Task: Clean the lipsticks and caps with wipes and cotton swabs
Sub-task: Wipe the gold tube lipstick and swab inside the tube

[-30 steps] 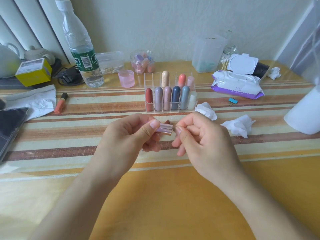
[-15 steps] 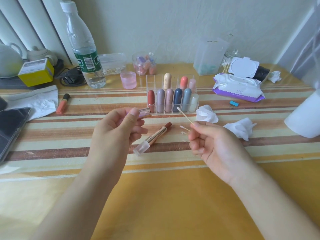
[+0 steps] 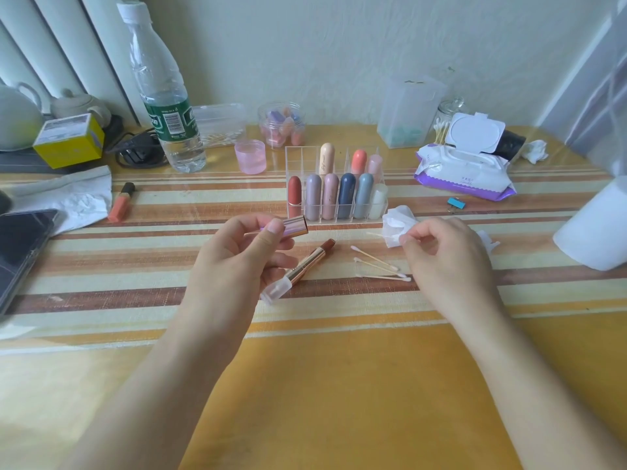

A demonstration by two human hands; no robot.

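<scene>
Over the striped table [image 3: 101, 252], the left hand [image 3: 237, 262] grips a pink cap [image 3: 294, 226] between thumb and fingers, its mouth turned right. The lipstick [image 3: 305, 266] lies uncapped on the cloth just beneath that hand, bullet bare. Three loose swabs [image 3: 380, 266] lie beside it. The right hand [image 3: 448, 259] has its fingers curled in a pinch on what looks like a swab [image 3: 375, 234], blurred, right by a crumpled wipe [image 3: 395, 227].

I'd say the inside of the cap comes next. Hold the cap steady with its mouth toward the swab, feed the tip straight in, and turn it along the wall rather than jab, since so thin a stick will likely bend. Both wrists should stay off the bare bullet, which would smear.

As for containers:
- The bottle [image 3: 166, 106] seems to hold some water low down.
- The lidded box [image 3: 220, 123] may hold thin sticks, though I can't be sure.
- I can't see into the pink cup [image 3: 250, 161].
- The round jar [image 3: 281, 127] holds pastel pieces.
- The rack [image 3: 291, 154] stands six lipsticks [image 3: 347, 195] in front and three behind.
- The tall box [image 3: 410, 96] has teal bits at its bottom.
- The glass jar [image 3: 448, 111] holds more swabs, upright.
- The wipes pack [image 3: 464, 178] lies with its lid flipped open.
</scene>
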